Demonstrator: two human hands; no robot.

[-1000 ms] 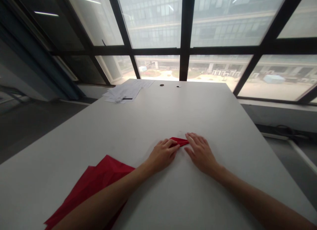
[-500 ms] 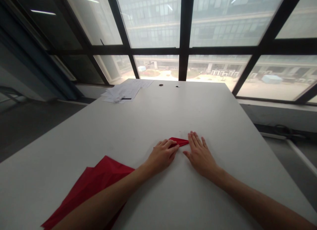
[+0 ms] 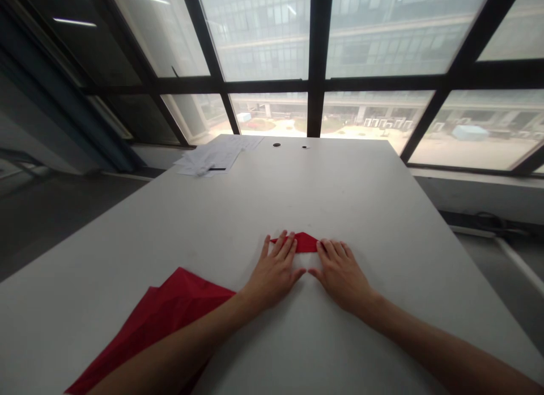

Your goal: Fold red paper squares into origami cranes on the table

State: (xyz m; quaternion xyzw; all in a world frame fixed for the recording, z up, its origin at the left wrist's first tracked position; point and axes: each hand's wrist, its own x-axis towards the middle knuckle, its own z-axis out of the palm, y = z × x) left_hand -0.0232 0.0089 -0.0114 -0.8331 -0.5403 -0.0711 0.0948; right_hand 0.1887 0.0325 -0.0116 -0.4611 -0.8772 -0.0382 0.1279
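A small piece of folded red paper (image 3: 305, 243) lies flat on the white table in front of me, its top edge rising to a blunt peak. My left hand (image 3: 276, 270) rests on its left part with the fingers stretched out and a little spread. On the right end press the fingertips of my right hand (image 3: 343, 271), laid flat with the thumb held apart. The two thumbs point at each other just below the paper. Both ends of the paper are partly hidden under my fingers.
Larger red sheets (image 3: 170, 304) lie at the lower left, partly beneath my left forearm. Loose white printed papers (image 3: 212, 157) sit at the far left of the table (image 3: 340, 185). Two round holes are near its far edge, with windows behind.
My left hand has gone from curled fingers to lying flat with fingers extended. My right hand has shifted slightly down. The paper now lies more level, its middle showing between the hands.
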